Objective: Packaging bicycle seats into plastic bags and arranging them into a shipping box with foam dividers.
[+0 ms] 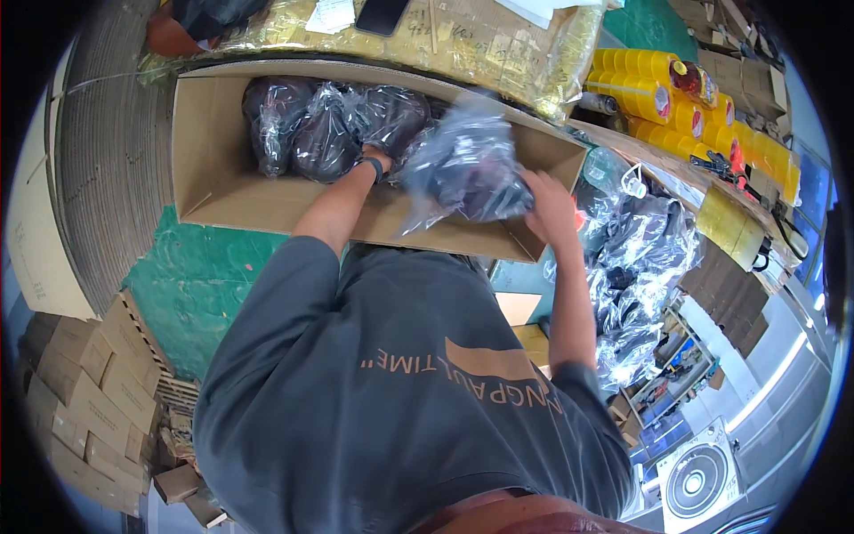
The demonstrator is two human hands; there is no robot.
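A long open cardboard box (258,205) lies before me. Along its far side several clear plastic bags with dark, rounded things inside sit in a row, the bag at the left end (277,125) among them. My right hand (550,203) is closed on the edge of another such bag (485,173), partly blurred, over the right half of the box. My left hand (377,160), with a dark band at the wrist, reaches into the box against a bag (391,116) in the row. Its fingers are hidden there. What kind of thing the bags hold cannot be made out.
More filled clear bags (636,267) are heaped to the right of the box. Flat cardboard (116,160) stands stacked at the left. Yellow rolls (636,93) lie at the far right. Beyond the box, a phone (382,16) rests on a tape-covered surface (480,53).
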